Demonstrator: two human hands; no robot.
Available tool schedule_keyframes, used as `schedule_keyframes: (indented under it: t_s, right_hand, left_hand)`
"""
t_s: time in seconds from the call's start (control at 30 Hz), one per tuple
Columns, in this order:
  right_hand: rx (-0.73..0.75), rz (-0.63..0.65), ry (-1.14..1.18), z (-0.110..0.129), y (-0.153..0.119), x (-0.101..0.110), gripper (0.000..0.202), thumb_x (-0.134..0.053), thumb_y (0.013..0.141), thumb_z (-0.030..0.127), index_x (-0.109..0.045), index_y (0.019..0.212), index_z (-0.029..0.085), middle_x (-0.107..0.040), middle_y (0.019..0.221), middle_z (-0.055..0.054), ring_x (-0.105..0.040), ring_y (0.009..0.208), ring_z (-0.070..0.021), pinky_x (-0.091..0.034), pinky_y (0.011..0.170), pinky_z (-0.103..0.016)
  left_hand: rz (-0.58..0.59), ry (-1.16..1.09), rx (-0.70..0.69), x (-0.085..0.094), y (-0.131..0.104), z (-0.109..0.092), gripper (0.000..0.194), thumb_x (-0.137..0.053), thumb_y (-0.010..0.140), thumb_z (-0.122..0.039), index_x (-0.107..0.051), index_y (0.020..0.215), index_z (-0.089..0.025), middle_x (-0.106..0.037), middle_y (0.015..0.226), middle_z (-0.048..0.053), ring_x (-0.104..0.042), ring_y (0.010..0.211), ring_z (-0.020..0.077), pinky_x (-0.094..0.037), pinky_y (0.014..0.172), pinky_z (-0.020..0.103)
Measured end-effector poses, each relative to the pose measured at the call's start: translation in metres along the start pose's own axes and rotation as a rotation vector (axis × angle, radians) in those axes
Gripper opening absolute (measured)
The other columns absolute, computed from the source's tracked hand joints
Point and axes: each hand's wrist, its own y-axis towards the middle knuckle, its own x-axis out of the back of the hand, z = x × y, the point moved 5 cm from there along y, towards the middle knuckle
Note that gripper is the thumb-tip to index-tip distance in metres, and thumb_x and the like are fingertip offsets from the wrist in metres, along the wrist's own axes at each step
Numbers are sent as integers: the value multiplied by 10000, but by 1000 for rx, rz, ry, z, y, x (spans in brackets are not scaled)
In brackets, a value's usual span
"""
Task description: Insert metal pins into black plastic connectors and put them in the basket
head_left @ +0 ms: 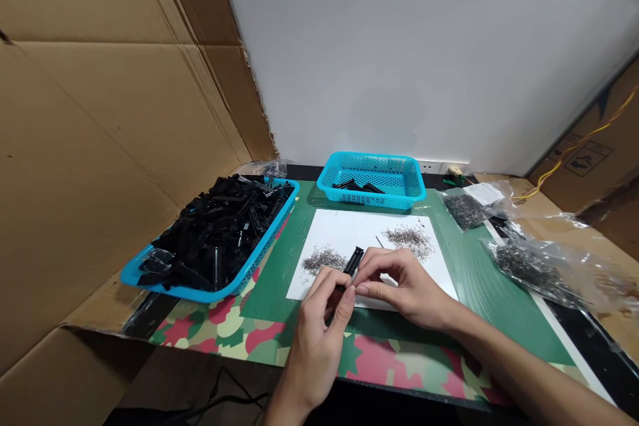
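My left hand point(324, 319) is closed around a narrow black plastic part point(354, 261), which tilts up and away from me over the white sheet point(364, 225). My right hand point(399, 283) meets it at the near end of the part, thumb and forefinger pinched together. Whatever lies between those fingertips is too small or hidden to make out. On the sheet, a pile of small thin metal pieces point(319, 259) sits beyond my left hand. Another such pile point(410, 239) lies beyond my right hand, with a thin rod point(379, 241) beside it.
To the left, a blue basket point(249, 283) is heaped with black plastic parts point(214, 233). A second blue basket point(372, 200) at the back holds a few. Clear bags of metal pieces point(466, 210) lie on the right. Cardboard point(100, 146) walls the left side; a power strip point(442, 168) sits behind.
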Motion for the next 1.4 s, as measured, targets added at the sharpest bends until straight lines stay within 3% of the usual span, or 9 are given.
schedule_keyframes:
  t_s: [0.23, 0.53, 0.97, 1.4]
  right_hand:
    - [63, -19, -52, 7, -2, -2, 140, -745, 966, 341, -827, 935, 231, -737, 899, -50, -664, 832, -186, -507, 760, -326]
    - [110, -35, -113, 1, -1, -2, 183, -728, 980, 332, -799, 891, 189, -718, 881, -52, -638, 792, -168, -472, 683, -287]
    - [129, -90, -94, 0, -2, -1, 62, -765, 934, 220, -814, 922, 183, -668, 859, -30, -593, 719, -130, -444, 593, -246]
    - [102, -167, -99, 1, -3, 4, 83, -777, 918, 254, -821, 961, 197, -701, 854, -35, -602, 694, -129, -465, 585, -244]
  left_hand:
    - [5, -82, 1, 2, -2, 1, 257, -527, 1053, -437, -634, 940, -232, -546, 901, 12, -547, 845, 178, -408, 735, 276]
    - [13, 3, 27, 3, 0, 3, 308, -529, 1050, -461, -609, 877, -219, -507, 853, -5, -468, 746, 160, -340, 680, 270]
    - [-36, 6, 15, 3, 2, 10, 270, -543, 1048, -457, -623, 943, -221, -541, 873, -5, -512, 798, 163, -378, 706, 259]
    - [-44, -10, 0, 3, 3, 8, 266, -523, 1061, -441, -610, 936, -224, -544, 889, 0, -530, 842, 168, -405, 760, 255]
